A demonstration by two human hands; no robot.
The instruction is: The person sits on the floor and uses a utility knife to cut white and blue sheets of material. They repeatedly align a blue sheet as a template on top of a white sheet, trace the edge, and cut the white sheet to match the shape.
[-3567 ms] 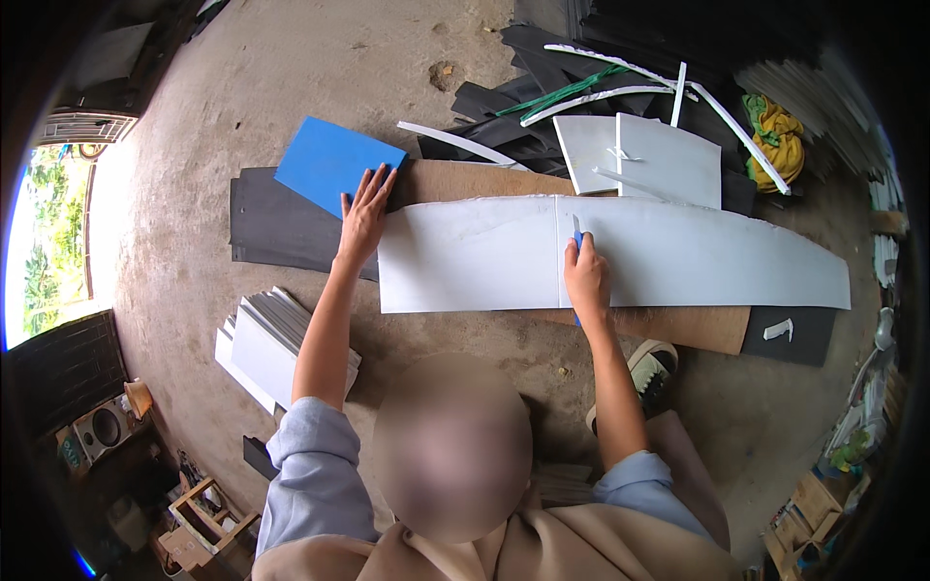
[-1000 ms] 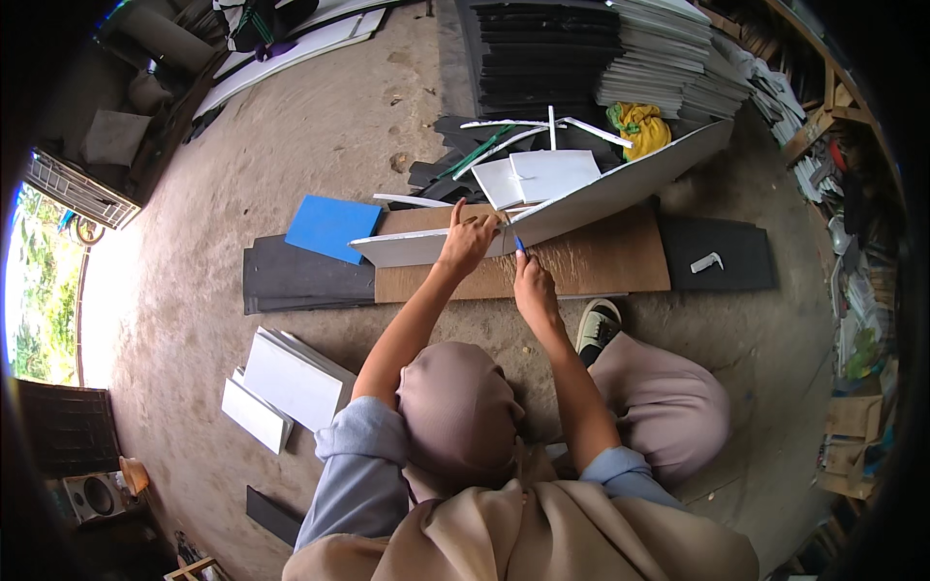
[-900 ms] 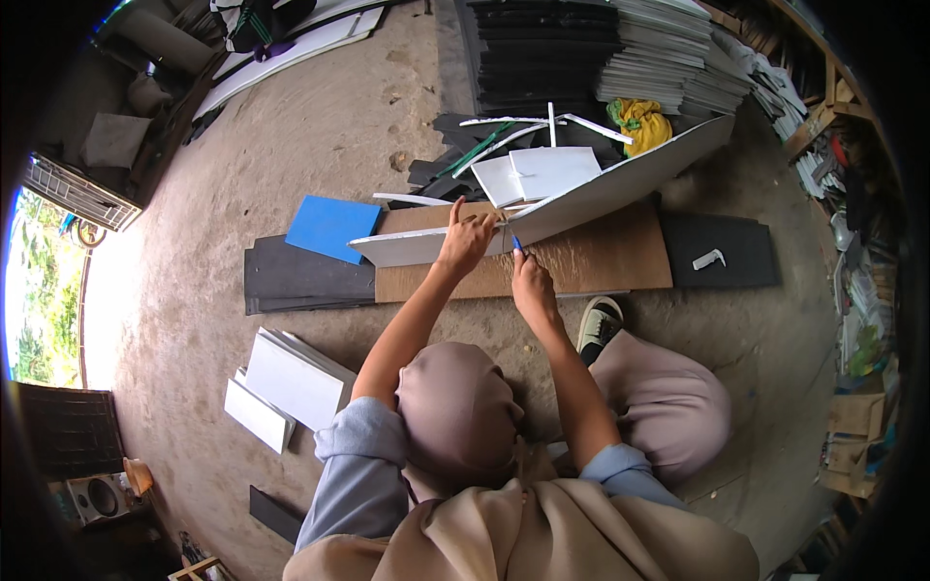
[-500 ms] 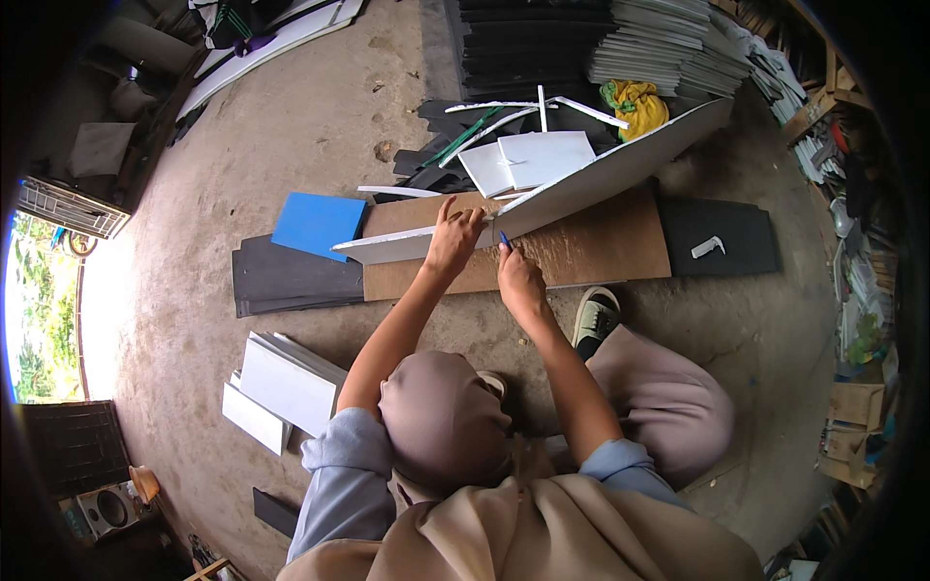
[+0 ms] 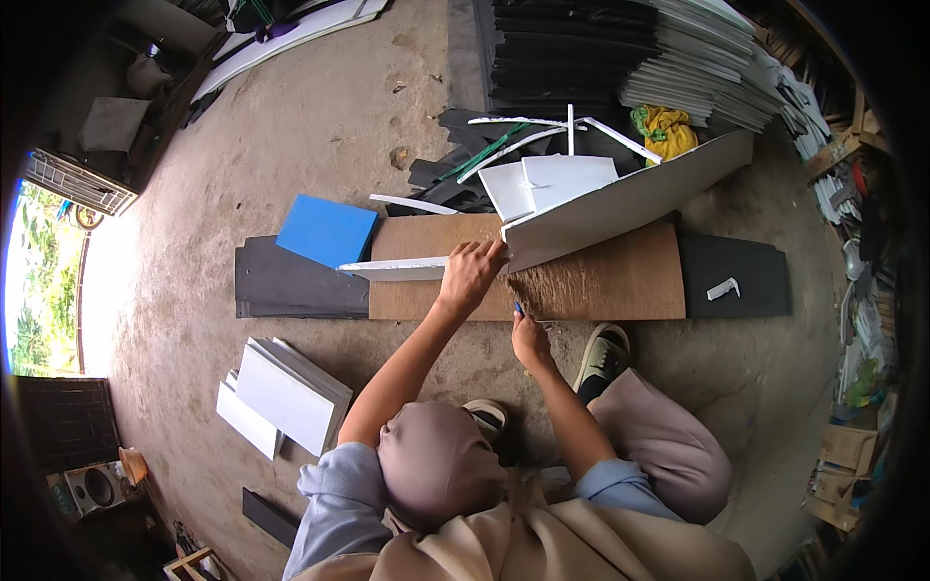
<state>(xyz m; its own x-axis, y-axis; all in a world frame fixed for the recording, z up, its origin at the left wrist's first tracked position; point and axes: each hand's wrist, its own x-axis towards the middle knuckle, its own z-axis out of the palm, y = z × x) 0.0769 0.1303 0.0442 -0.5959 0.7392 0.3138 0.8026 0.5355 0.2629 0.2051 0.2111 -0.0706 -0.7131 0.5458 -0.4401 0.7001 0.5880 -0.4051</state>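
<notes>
A long white foam board stands on edge in two angled lengths: the larger right length (image 5: 630, 208) slants up and away, the narrow left length (image 5: 407, 268) runs leftward. My left hand (image 5: 472, 274) is closed on the board where the two lengths meet. Nearer to me, my right hand (image 5: 529, 339) is closed round a slim blue cutter knife (image 5: 517, 309), mostly covered by the fingers. That hand is apart from the board, over the front edge of a brown wooden sheet (image 5: 610, 281). Whether the two lengths still join is hidden by my left hand.
Dark sheets (image 5: 300, 281) lie under the brown sheet, with a blue panel (image 5: 327, 230) on top. White panels (image 5: 552, 184), strips and a yellow cloth (image 5: 665, 133) lie beyond. More white panels (image 5: 291, 392) rest left of me. A small white L-shaped piece (image 5: 723, 289) lies at right.
My right hand has drawn the blue cutter knife back toward me, away from the board. My left hand has shifted to the board's bend, its fingers now curled over it. The view has shifted slightly.
</notes>
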